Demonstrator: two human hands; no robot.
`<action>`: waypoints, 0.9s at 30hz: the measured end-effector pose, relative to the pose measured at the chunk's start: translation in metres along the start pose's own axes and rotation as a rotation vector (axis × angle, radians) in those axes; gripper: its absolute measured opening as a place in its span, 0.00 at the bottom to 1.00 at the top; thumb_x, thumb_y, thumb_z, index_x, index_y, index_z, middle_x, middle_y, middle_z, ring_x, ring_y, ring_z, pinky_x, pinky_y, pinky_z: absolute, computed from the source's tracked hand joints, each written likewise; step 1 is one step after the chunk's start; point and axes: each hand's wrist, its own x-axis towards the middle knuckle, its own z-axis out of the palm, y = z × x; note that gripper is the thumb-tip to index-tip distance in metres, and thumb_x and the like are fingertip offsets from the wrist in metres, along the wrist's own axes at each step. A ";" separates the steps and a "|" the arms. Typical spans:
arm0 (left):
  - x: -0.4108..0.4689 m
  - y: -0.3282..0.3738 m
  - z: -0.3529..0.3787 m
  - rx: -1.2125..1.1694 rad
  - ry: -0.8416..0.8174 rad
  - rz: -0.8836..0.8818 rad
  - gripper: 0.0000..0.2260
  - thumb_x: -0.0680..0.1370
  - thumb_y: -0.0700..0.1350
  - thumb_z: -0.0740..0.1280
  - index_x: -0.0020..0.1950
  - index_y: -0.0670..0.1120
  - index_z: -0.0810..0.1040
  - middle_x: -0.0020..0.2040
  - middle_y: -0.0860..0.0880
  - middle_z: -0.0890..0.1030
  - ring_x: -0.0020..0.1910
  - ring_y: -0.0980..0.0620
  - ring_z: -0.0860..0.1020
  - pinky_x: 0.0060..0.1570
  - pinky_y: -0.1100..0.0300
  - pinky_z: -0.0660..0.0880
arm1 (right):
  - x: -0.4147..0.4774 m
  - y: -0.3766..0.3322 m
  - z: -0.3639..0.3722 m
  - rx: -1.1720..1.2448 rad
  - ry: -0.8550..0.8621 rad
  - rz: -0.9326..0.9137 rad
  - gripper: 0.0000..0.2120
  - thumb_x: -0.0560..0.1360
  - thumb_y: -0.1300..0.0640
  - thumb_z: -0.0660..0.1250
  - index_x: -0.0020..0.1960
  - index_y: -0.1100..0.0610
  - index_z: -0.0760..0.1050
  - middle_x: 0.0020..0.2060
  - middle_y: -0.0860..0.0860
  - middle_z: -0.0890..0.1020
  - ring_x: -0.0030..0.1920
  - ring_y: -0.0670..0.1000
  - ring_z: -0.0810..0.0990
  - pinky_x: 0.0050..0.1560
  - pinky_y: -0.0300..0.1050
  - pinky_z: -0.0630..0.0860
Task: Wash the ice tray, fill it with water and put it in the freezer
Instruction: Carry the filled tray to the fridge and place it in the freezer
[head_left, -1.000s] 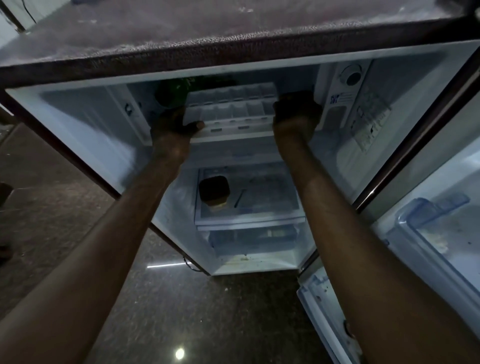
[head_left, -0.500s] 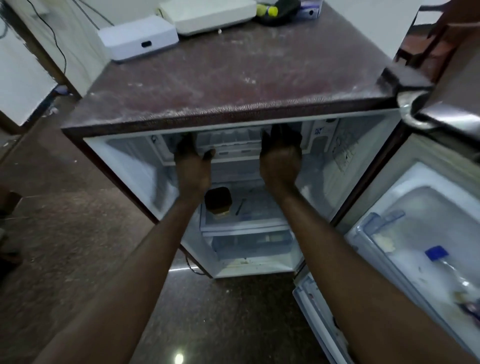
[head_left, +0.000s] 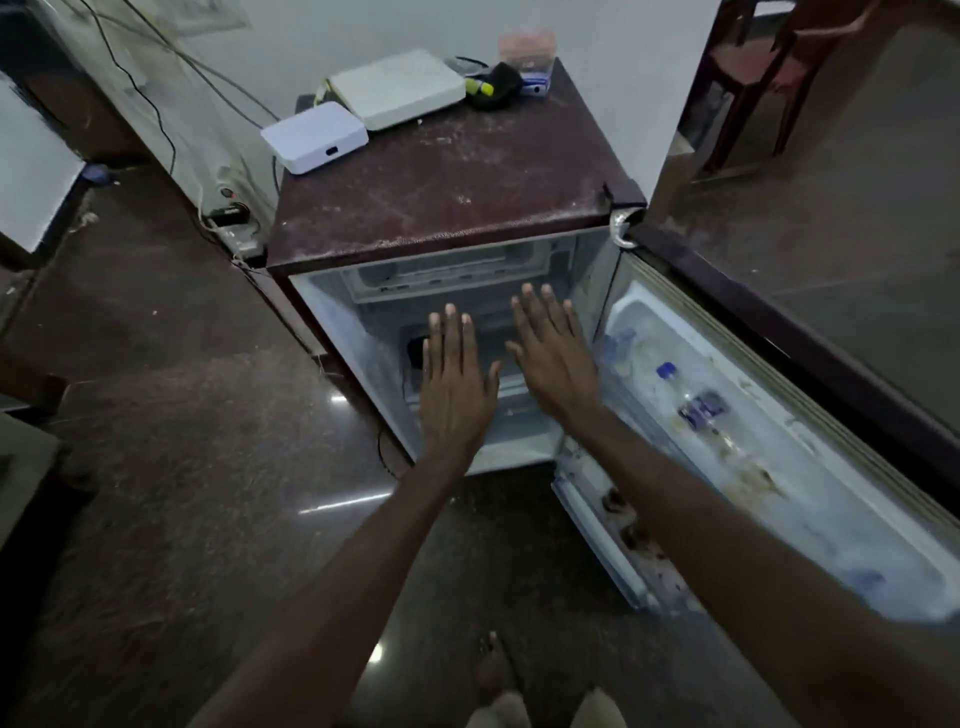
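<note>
A small maroon fridge (head_left: 441, 208) stands open, seen from above. The white ice tray (head_left: 447, 273) lies inside the freezer compartment just under the fridge's top, partly hidden by the top edge. My left hand (head_left: 454, 384) and my right hand (head_left: 553, 353) hover flat in front of the fridge's interior, below the freezer, fingers spread. Neither hand holds anything or touches the tray.
The fridge door (head_left: 753, 431) is swung open to the right, with a bottle (head_left: 688, 395) in its shelf. White boxes (head_left: 314, 136) and small items sit on the fridge top. Cables and a power strip (head_left: 231, 218) lie at left. My bare foot (head_left: 491, 667) rests on the dark floor.
Both hands let go of the ice tray in the freezer and drew back out, now open. My head rose and pulled back, so the fridge's top and door show.
</note>
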 end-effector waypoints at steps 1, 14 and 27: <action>-0.007 0.008 -0.007 -0.009 0.004 -0.002 0.32 0.87 0.55 0.56 0.84 0.39 0.52 0.85 0.40 0.49 0.84 0.41 0.46 0.82 0.44 0.51 | -0.009 0.007 -0.011 -0.006 0.003 0.005 0.29 0.87 0.48 0.55 0.83 0.61 0.57 0.83 0.59 0.57 0.83 0.61 0.55 0.82 0.60 0.49; -0.126 0.174 -0.032 -0.117 -0.085 0.051 0.33 0.87 0.60 0.53 0.85 0.41 0.50 0.85 0.42 0.46 0.84 0.42 0.42 0.82 0.43 0.49 | -0.171 0.132 -0.153 -0.117 0.033 0.355 0.25 0.88 0.53 0.52 0.82 0.62 0.58 0.81 0.61 0.61 0.82 0.62 0.58 0.81 0.65 0.55; -0.194 0.286 -0.073 -0.263 0.015 0.029 0.37 0.85 0.65 0.53 0.84 0.41 0.53 0.85 0.42 0.47 0.84 0.42 0.43 0.81 0.42 0.53 | -0.198 0.152 -0.189 0.026 -0.200 0.165 0.33 0.74 0.56 0.54 0.78 0.62 0.64 0.80 0.59 0.66 0.79 0.62 0.66 0.73 0.64 0.69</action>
